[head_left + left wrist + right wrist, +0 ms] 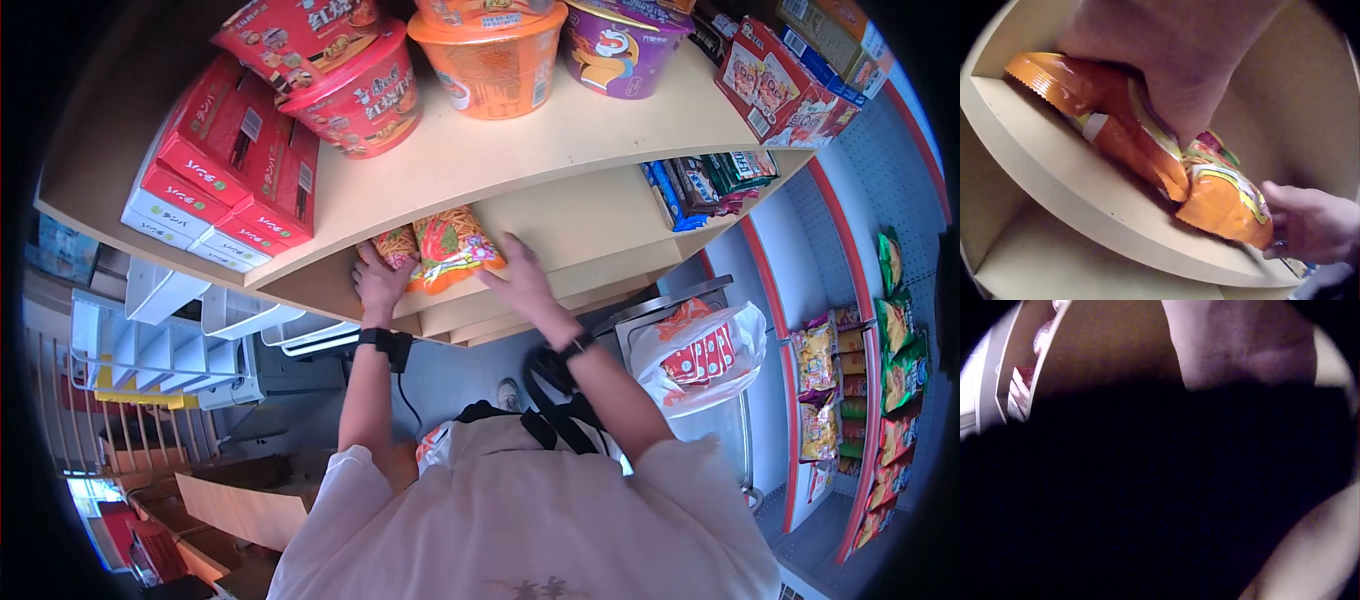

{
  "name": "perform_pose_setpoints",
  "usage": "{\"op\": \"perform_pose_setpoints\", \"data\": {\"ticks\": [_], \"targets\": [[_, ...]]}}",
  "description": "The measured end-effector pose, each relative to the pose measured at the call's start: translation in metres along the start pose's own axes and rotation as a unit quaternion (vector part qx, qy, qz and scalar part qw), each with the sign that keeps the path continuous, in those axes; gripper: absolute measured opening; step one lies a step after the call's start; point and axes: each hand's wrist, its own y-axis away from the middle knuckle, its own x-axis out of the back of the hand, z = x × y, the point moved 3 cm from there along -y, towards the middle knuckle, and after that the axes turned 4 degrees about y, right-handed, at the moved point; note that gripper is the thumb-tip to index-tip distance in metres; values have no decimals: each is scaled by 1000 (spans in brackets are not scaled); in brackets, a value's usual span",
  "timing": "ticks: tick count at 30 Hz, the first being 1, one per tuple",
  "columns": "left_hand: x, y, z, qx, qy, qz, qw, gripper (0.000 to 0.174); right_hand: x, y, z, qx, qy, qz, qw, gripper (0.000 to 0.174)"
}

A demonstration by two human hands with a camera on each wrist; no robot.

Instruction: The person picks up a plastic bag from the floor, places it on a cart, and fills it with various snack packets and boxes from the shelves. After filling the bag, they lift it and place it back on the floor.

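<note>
Two orange noodle packets lie side by side near the front edge of the lower shelf (565,225). My left hand (378,285) spans the left noodle packet (397,243), fingers over its far left part and thumb at its right side. In the left wrist view that hand covers much of the packet, and the thumb dips in where the two packets meet. At the outer end of the right noodle packet (450,250) is my right hand (525,285), its extended fingers and thumb against the packet's side. The right wrist view is mostly dark.
Above, the upper shelf (560,140) carries cup noodles (490,65) and red boxes (235,150). Dark snack packs (710,185) lie at the lower shelf's right end. A white plastic bag (700,360) with red packs stands lower right, near hanging snack bags (815,360).
</note>
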Motion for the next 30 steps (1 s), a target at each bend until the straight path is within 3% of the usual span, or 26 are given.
{"op": "perform_pose_setpoints", "data": {"ticks": [2,4,5,8,10,11,12,14,16,18,20,21,22,24,25,26,28,29,30], "targets": [[11,12,16,46,-13,-17,999,104,-33,-21,-19,-15,36,9,999,62],[11,13,8,16,-18,1,1000,103,-58,-25,-13,-164,44,-79,982,53],[14,14,8,-8,16,8,1000,104,-56,-21,-13,-174,42,-70,981,53],[19,25,6,-80,147,-1,986,100,-25,12,-7,-188,-2,-94,978,40],[27,54,18,-50,196,-37,979,93,17,48,6,-97,-77,-125,984,29],[28,71,26,-45,252,-70,964,93,43,71,17,-51,-104,-86,989,24],[24,83,30,-135,238,-64,960,94,73,97,31,-75,-93,-74,990,24],[22,119,59,-86,383,-181,902,93,137,152,52,-122,-130,-69,981,25],[7,152,92,-39,493,-310,812,93,191,210,80,-162,-121,10,979,28],[-16,181,140,-79,500,-433,746,92,240,265,106,-210,-28,98,972,26],[-48,206,195,-99,495,-534,678,92,270,313,143,-363,-42,172,915,21],[-68,220,220,-112,490,-560,658,93,288,319,146,-418,17,183,890,18],[-87,235,244,-125,483,-585,639,93,295,326,162,-421,18,187,888,18],[-116,262,301,-207,434,-639,600,93,305,342,212,-405,170,230,869,22],[-134,279,324,-218,429,-640,599,94,306,340,232,-396,179,265,861,21],[-155,297,345,-229,423,-640,599,95,305,340,257,-399,178,246,865,28],[-201,331,376,-247,380,-597,662,98,294,337,304,-415,52,267,868,43],[-228,355,379,-247,377,-599,661,98,295,340,315,-418,50,267,867,43],[-259,373,377,-288,289,-515,754,99,295,342,325,-462,70,200,861,46]]}}
